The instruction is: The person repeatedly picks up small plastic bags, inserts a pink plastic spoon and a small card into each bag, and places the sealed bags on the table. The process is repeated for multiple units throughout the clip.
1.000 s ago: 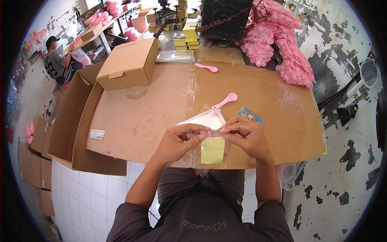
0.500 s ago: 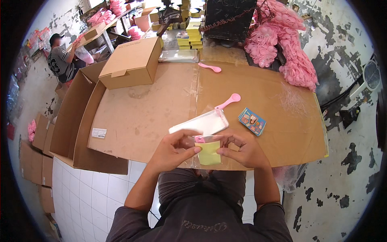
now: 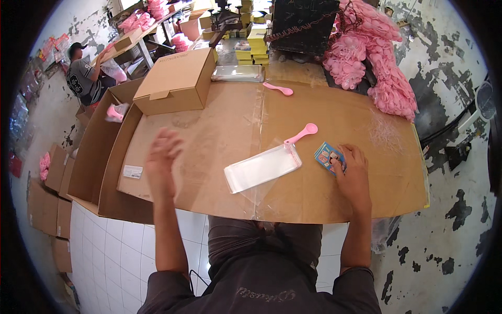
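Observation:
My left hand (image 3: 163, 157), blurred by motion, is raised over the left of the table with its fingers apart and nothing in it. Farther left, a small clear packet with a pink spoon (image 3: 115, 113) appears over the long open carton (image 3: 104, 172), blurred as if in the air. On the right, my right hand (image 3: 356, 172) has its thumb and fingers closed about a small stack of blue printed cards (image 3: 325, 155). Between the hands lies a pile of clear plastic bags (image 3: 261, 168). A pink measuring spoon (image 3: 303, 133) rests at its upper right corner.
A closed brown cardboard box (image 3: 175, 78) stands at the far left of the table. Another pink spoon (image 3: 278, 88) lies near the back, by a clear packet (image 3: 238, 74). Pink bundles (image 3: 389, 89) fill the back right. A person (image 3: 83, 78) sits beyond the carton.
My left hand has let go of the bagged pink spoon and swung left; the packet is now over the open carton. My right hand has moved right onto the blue cards.

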Demonstrator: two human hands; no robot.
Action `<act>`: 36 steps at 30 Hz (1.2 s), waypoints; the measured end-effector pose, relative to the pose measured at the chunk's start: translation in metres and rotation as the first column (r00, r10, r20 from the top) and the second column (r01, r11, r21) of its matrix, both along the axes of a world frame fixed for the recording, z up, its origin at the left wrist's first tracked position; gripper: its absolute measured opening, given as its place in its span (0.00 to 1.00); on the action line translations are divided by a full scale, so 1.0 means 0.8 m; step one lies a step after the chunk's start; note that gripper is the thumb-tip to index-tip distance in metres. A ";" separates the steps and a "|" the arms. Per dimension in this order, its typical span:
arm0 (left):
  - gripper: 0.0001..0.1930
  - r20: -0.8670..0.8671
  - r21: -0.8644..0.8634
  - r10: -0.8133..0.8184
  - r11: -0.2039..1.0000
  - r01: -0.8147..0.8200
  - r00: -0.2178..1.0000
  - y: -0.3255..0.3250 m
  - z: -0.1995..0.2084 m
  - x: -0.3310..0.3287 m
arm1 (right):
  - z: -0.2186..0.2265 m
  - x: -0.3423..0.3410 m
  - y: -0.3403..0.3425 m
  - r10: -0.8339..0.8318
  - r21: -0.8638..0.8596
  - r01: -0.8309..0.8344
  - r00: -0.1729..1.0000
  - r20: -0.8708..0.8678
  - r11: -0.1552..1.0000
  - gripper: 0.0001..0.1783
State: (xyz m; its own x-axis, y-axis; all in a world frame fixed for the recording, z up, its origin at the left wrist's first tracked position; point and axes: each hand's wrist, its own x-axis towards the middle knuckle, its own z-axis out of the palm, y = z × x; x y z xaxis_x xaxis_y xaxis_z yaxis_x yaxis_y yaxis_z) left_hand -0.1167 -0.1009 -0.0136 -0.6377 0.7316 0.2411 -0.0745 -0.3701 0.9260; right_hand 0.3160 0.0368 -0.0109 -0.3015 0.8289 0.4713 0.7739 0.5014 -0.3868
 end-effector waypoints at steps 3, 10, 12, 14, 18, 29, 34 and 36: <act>0.20 -0.495 -0.409 -0.291 0.909 0.076 0.819 0.055 -0.002 0.062 | -0.007 0.005 0.004 -0.041 -0.052 0.044 0.997 0.063 0.998 0.18; 0.15 -0.873 -0.419 -0.409 0.908 0.021 0.267 0.137 -0.015 0.140 | -0.008 0.003 0.007 -0.085 -0.076 0.078 0.993 -0.083 0.994 0.16; 0.14 -0.837 -0.434 -0.431 0.898 0.073 0.337 0.144 -0.025 0.138 | -0.017 0.008 0.012 -0.077 -0.045 0.075 0.995 -0.055 0.996 0.16; 0.13 -0.793 -0.449 -0.460 0.884 0.128 0.400 0.144 -0.019 0.139 | -0.019 0.011 0.012 -0.074 -0.018 0.074 0.997 -0.027 0.997 0.16; 0.09 -0.503 -0.466 -0.567 0.814 0.347 0.653 0.138 -0.010 0.133 | -0.009 0.012 0.014 -0.095 -0.072 0.089 0.991 -0.094 0.993 0.16; 0.21 -0.054 -0.222 -0.792 0.604 0.766 0.609 0.082 0.034 0.159 | 0.035 -0.035 -0.019 0.140 -0.222 -0.445 0.647 -0.749 0.867 0.13; 0.27 -0.075 -0.270 -0.795 0.597 0.756 0.601 0.069 0.040 0.172 | 0.051 -0.036 -0.022 0.295 -0.195 -0.479 0.762 -0.577 0.856 0.14; 0.27 -0.095 -0.280 -0.796 0.598 0.751 0.598 0.067 0.036 0.171 | 0.066 -0.037 -0.019 0.411 -0.194 -0.537 0.792 -0.451 0.821 0.15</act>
State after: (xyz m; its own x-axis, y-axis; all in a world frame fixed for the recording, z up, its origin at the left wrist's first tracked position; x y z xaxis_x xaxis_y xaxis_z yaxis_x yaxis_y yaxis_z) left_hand 0.0198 -0.0471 0.0156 0.2356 0.9680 0.0860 -0.0633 -0.0731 0.9953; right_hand 0.2863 0.0219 0.0418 -0.5468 0.7430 0.3859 0.2310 0.5770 -0.7834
